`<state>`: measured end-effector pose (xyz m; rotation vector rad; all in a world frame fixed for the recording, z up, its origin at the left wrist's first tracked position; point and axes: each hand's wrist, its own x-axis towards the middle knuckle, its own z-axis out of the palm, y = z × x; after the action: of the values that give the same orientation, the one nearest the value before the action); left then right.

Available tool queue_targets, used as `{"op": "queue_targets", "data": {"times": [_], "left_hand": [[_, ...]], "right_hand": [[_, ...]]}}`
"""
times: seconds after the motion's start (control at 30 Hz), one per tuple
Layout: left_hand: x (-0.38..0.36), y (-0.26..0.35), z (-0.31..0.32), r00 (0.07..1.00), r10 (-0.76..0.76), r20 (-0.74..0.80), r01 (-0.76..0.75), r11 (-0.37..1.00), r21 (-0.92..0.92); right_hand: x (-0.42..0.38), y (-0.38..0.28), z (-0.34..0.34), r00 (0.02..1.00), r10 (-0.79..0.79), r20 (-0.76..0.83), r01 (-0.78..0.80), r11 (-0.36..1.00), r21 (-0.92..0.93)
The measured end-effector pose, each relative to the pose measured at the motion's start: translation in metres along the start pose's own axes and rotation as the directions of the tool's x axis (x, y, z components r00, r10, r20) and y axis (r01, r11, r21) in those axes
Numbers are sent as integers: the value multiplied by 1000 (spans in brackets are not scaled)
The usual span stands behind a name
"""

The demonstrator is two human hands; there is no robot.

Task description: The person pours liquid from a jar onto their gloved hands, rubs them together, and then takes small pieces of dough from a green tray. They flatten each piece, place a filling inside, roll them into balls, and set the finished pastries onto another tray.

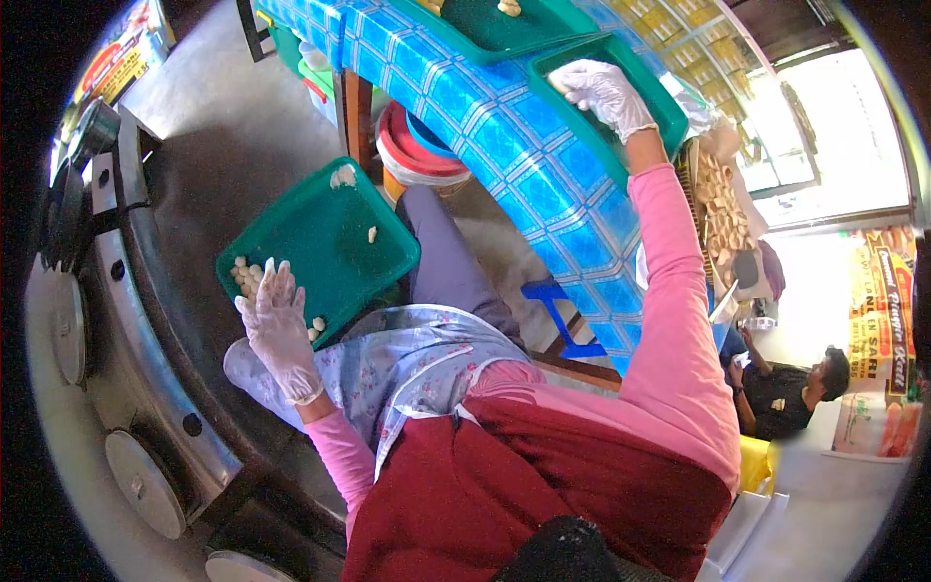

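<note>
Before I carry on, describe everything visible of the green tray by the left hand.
The green tray is shallow and rectangular with rounded corners and raised rim, apparently plastic, seemingly resting on the legs. Pale lumps cluster in one corner, a few elsewhere; a whitish patch lies near another. The left hand overlaps its edge; contact is unclear.

"EN SAR" on right-hand banner [879,341]

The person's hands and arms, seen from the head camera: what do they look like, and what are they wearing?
The left hand and right hand each wear a thin, whitish, wrinkled glove ending at the wrist; the left one looks translucent. Both arms have long, plain pink sleeves stopping short of the gloves.
</note>
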<state>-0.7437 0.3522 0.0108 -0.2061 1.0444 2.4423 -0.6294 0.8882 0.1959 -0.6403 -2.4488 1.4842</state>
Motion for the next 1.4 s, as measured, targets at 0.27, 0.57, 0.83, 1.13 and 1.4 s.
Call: {"op": "queue_targets", "data": {"times": [0.27,0.57,0.83,1.13,1.4], "left_hand": [[-7,10,-30,998,-15,-59,9,995,-96],[-26,37,-65,954,174,-245,-204,974,-102],[-31,37,-79,932,251,-262,-282,955,-89],[-46,24,-98,882,279,-380,-336,937,-92],[-3,-49,-70,915,367,166,-280,284,917]], "right_hand": [[8,-2,14,995,-102,-10,97,970,-222],[-16,-39,29,803,-592,74,88,-5,-996],[-70,-10,370,665,-382,642,515,857,-24],[-84,76,529,575,-308,758,687,684,-243],[-24,104,459,985,-147,88,141,988,69]]}}
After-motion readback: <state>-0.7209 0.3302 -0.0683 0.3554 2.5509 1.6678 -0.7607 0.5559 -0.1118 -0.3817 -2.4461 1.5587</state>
